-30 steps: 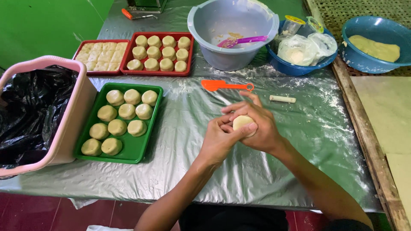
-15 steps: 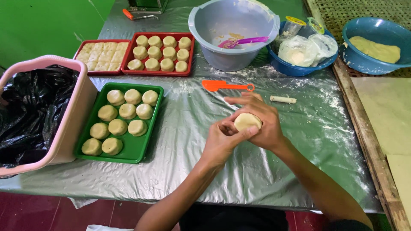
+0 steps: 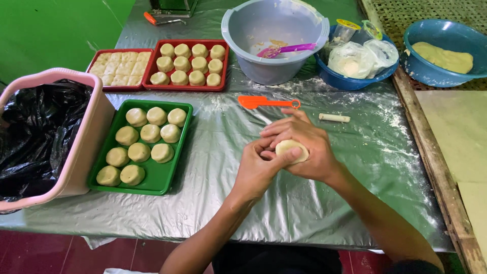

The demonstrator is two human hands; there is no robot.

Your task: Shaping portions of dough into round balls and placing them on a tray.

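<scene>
While cupped — dough ball (green tray leftward)

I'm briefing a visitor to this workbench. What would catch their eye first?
Two hands at centre, the left hand and right hand, cupping a pale dough ball. To the left, a green tray of shaped dough pieces; beyond it, red trays holding more, beside a grey bowl.
</scene>
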